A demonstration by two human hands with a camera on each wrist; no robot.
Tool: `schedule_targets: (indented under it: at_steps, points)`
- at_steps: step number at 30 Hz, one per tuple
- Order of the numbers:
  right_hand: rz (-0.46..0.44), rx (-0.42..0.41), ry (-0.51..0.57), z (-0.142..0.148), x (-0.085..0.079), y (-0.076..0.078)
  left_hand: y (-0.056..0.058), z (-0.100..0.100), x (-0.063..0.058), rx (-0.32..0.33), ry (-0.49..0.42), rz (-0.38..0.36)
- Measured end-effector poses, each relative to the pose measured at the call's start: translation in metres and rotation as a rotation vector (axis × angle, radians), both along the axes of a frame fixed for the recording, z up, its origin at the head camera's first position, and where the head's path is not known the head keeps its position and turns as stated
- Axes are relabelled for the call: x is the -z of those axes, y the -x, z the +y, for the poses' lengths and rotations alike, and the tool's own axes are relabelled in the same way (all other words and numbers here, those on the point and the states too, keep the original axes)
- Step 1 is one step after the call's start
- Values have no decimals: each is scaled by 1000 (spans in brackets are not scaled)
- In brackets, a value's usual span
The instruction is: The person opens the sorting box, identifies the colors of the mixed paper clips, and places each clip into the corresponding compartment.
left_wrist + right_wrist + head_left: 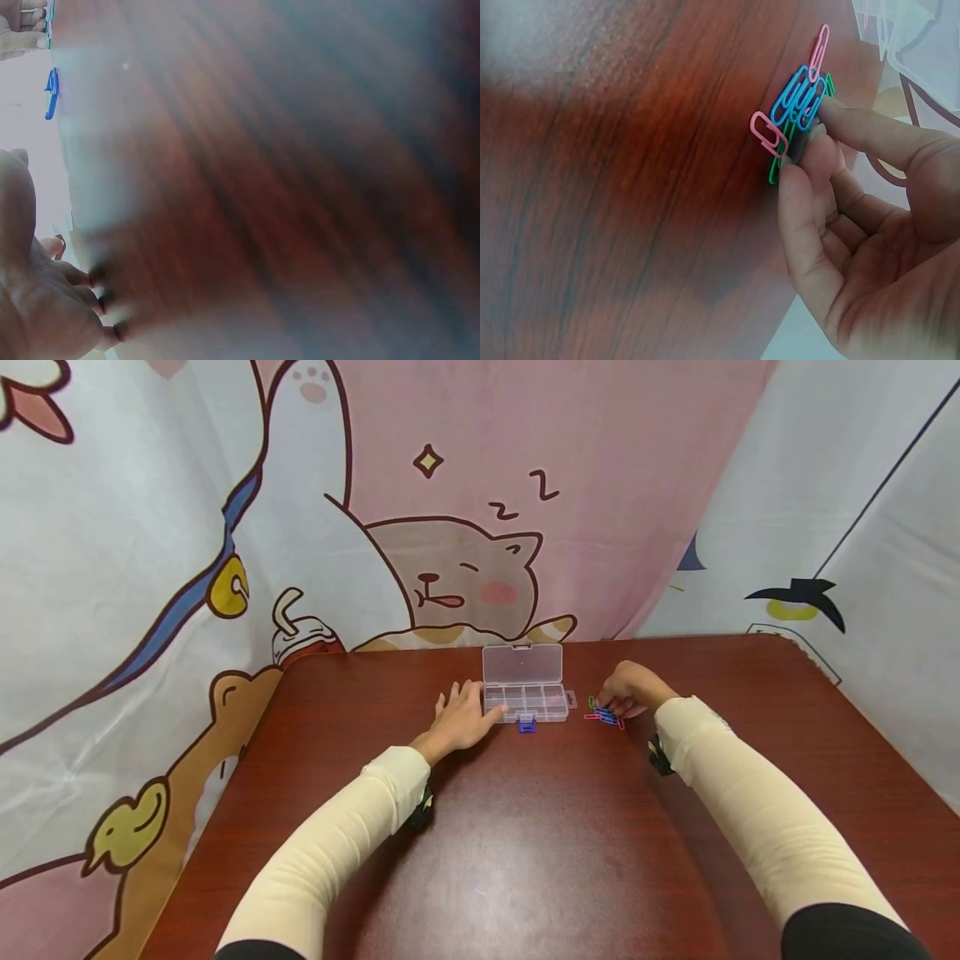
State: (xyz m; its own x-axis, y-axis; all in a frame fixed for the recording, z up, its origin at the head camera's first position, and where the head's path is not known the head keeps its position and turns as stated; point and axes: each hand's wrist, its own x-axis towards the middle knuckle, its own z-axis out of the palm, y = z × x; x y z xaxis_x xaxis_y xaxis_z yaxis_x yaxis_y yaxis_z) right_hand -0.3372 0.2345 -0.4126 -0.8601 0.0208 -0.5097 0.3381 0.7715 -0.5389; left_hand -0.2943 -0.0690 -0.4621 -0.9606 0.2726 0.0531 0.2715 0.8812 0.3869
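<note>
A clear plastic compartment box [525, 702] stands on the table with its lid [522, 665] raised at the back. My left hand [462, 717] lies at the box's left side with fingers spread and the thumb along its front left corner. To the right of the box is a small pile of paper clips [799, 101] in blue, pink and green. My right hand [628, 689] has its fingers bent, with thumb and fingertips [795, 180] touching the pile. Whether a clip is pinched between them is hidden.
A blue latch [527, 725] hangs at the front of the box, and a clear hanging tab [572, 699] sticks out on its right. Beneath everything is a dark reddish wooden table [525, 860]. A cartoon-printed cloth [600, 485] hangs right behind the table's far edge.
</note>
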Motion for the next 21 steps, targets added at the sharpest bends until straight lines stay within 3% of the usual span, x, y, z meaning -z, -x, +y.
schedule_targets:
  at_steps: [13,21]
  points:
    - [-24,8,90,2,-8,0,-1,0,-3,2,3,-16]
    - [-61,55,303,-2,-11,3,0,0,-3,-3,5,-5]
